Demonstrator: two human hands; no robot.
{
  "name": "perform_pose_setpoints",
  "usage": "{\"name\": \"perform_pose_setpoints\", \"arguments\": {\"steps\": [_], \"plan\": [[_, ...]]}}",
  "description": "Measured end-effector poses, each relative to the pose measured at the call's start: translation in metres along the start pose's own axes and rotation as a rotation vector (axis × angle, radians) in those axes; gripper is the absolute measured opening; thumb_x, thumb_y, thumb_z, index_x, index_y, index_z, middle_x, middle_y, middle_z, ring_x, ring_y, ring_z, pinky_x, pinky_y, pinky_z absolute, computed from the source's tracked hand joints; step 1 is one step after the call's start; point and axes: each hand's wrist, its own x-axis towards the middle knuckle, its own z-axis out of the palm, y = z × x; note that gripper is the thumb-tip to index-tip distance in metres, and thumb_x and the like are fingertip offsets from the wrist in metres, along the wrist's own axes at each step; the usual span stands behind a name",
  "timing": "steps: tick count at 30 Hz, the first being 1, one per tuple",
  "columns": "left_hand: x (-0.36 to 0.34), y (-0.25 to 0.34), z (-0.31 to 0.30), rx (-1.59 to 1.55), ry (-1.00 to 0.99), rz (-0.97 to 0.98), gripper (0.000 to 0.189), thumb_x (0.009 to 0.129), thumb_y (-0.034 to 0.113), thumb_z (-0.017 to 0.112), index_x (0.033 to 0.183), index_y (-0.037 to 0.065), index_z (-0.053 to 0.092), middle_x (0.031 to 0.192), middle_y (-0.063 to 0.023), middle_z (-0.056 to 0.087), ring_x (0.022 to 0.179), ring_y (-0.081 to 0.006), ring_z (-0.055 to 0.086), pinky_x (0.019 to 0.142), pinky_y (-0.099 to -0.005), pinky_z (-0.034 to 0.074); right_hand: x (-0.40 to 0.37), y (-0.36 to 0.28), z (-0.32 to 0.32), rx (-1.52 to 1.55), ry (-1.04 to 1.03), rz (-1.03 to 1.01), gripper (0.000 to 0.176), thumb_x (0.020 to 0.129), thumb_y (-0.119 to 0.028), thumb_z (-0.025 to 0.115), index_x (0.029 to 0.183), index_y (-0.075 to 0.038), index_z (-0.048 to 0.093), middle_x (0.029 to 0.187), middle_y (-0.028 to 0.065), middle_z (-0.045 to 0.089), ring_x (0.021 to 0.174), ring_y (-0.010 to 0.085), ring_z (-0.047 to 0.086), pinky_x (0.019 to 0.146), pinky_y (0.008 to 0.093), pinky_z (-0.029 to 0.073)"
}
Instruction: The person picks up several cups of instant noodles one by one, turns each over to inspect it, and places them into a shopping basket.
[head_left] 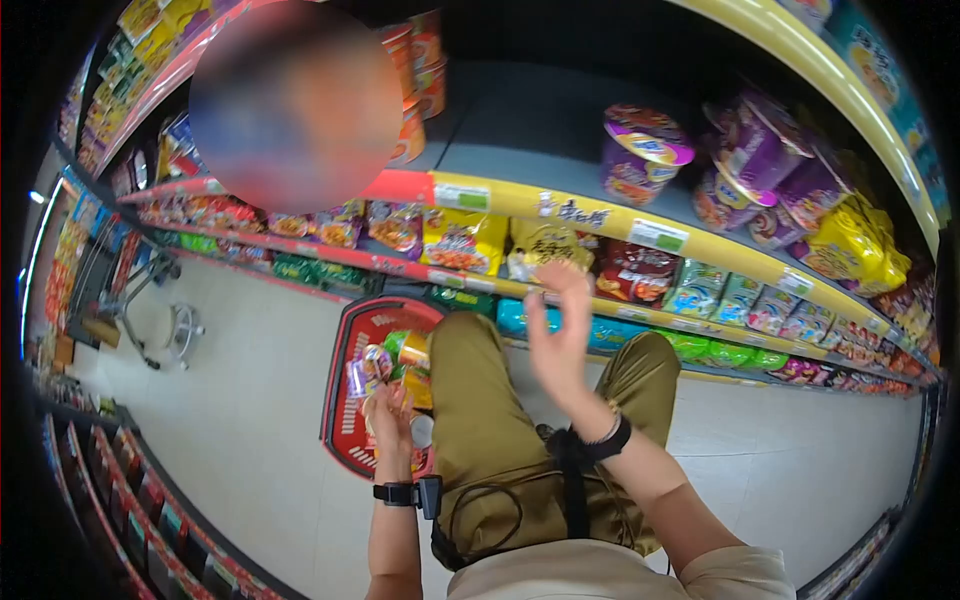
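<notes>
My right hand [562, 335] is raised in front of the lower shelf, fingers apart and slightly blurred, with nothing visible in it. Behind its fingertips is a pale yellow noodle packet [545, 248], and a bright yellow packet [465, 240] stands to the left of that. My left hand [391, 418] hangs over the red shopping basket [338, 425], its fingers loosely spread. Inside the basket, close to those fingers, lie a green and orange package [410, 348], a small purple packet [358, 378] and a white round-topped container [421, 432].
Purple noodle cups [645, 155] stand on the upper shelf [520, 125], beside a yellow bag [858, 245]. Green packets [715, 350] line the bottom shelf. A wheeled metal frame [180, 335] stands on the floor at left. Another rack [130, 510] is at lower left.
</notes>
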Motion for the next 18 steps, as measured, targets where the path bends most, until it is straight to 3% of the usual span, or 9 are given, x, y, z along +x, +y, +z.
{"name": "perform_pose_setpoints", "arguments": {"steps": [1, 2, 3, 5, 11, 13, 15, 17, 18], "plan": [[-0.011, 0.022, 0.031, -0.005, -0.023, 0.082, 0.043, 0.095, 0.027, 0.055, 0.129, 0.004, 0.046, 0.133, -0.0141, 0.049, 0.12, -0.0294, 0.053, 0.101, -0.0403, 0.045, 0.027, -0.006, -0.012, -0.129, 0.153, -0.09, 0.033, 0.08, -0.001, 0.062, 0.113, -0.003, 0.058, 0.126, 0.0174, 0.048, 0.124, 0.0355, 0.042, 0.104, 0.0446, 0.034], [-0.02, 0.042, 0.06, -0.01, -0.042, 0.167, 0.038, 0.097, 0.021, 0.052, 0.129, 0.002, 0.046, 0.128, -0.0161, 0.053, 0.116, -0.03, 0.055, 0.1, -0.0426, 0.045, 0.046, -0.01, -0.013, -0.097, 0.338, -0.027, 0.035, 0.079, -0.002, 0.063, 0.114, -0.002, 0.058, 0.127, 0.0186, 0.045, 0.126, 0.035, 0.039, 0.105, 0.0447, 0.032], [-0.044, 0.032, 0.118, -0.041, -0.176, 0.207, 0.036, 0.097, 0.019, 0.051, 0.128, 0.002, 0.046, 0.127, -0.0163, 0.053, 0.115, -0.0293, 0.056, 0.099, -0.0423, 0.045, 0.084, -0.018, -0.061, -0.269, 0.351, -0.153, 0.041, 0.08, -0.003, 0.064, 0.12, -0.003, 0.056, 0.131, 0.0191, 0.041, 0.129, 0.0353, 0.035, 0.106, 0.0449, 0.03], [-0.066, 0.057, 0.162, 0.02, -0.401, 0.302, 0.033, 0.098, 0.017, 0.05, 0.127, 0.001, 0.047, 0.126, -0.0161, 0.054, 0.113, -0.0279, 0.057, 0.098, -0.0411, 0.046, 0.115, -0.014, -0.071, -0.338, 0.433, -0.157, 0.057, 0.08, -0.006, 0.068, 0.132, -0.008, 0.046, 0.138, 0.0198, 0.033, 0.132, 0.0385, 0.031, 0.107, 0.0467, 0.027], [-0.132, 0.065, 0.248, 0.21, -0.83, 0.409, 0.034, 0.095, 0.012, 0.054, 0.127, 0.002, 0.046, 0.127, -0.0139, 0.052, 0.11, -0.0234, 0.058, 0.091, -0.033, 0.048, 0.156, 0.03, -0.089, -0.312, 0.241, 0.006, 0.065, 0.073, -0.017, 0.081, 0.128, -0.007, 0.047, 0.117, 0.0158, 0.058, 0.104, 0.0301, 0.06, 0.09, 0.0349, 0.047], [-0.146, 0.059, 0.249, 0.256, -0.81, 0.48, 0.043, 0.092, 0.012, 0.059, 0.131, 0.003, 0.042, 0.131, -0.014, 0.048, 0.114, -0.0241, 0.055, 0.093, -0.0338, 0.047, 0.145, 0.018, -0.091, 0.265, 0.345, 0.041, 0.052, 0.082, -0.018, 0.075, 0.124, -0.005, 0.048, 0.116, 0.0094, 0.06, 0.103, 0.0248, 0.061, 0.089, 0.034, 0.048], [-0.154, 0.059, 0.252, 0.299, -0.771, 0.538, 0.053, 0.088, 0.012, 0.065, 0.134, 0.004, 0.038, 0.135, -0.0142, 0.044, 0.119, -0.0248, 0.052, 0.095, -0.0346, 0.045, 0.115, -0.005, -0.095, 0.753, 0.241, 0.358, 0.04, 0.093, -0.026, 0.064, 0.123, -0.006, 0.05, 0.115, 0.0051, 0.06, 0.103, 0.0186, 0.06, 0.091, 0.033, 0.048], [-0.165, 0.061, 0.248, 0.412, -0.676, 0.891, 0.082, 0.077, 0.012, 0.076, 0.142, 0.005, 0.027, 0.144, -0.0156, 0.034, 0.129, -0.0282, 0.041, 0.101, -0.0395, 0.04, 0.083, -0.019, -0.094, 1.118, -0.003, 0.634, 0.043, 0.099, -0.039, 0.05, 0.127, -0.007, 0.049, 0.115, 0.0053, 0.061, 0.103, 0.0149, 0.06, 0.091, 0.0315, 0.05], [-0.17, 0.064, 0.247, 0.444, -0.648, 0.934, 0.1, 0.069, 0.015, 0.082, 0.146, 0.004, 0.019, 0.148, -0.0168, 0.026, 0.136, -0.0311, 0.031, 0.107, -0.0446, 0.034, 0.067, -0.035, -0.089, 1.125, -0.041, 0.744, 0.047, 0.1, -0.044, 0.044, 0.128, -0.006, 0.048, 0.116, 0.0058, 0.061, 0.103, 0.0136, 0.06, 0.089, 0.0305, 0.051]]}}
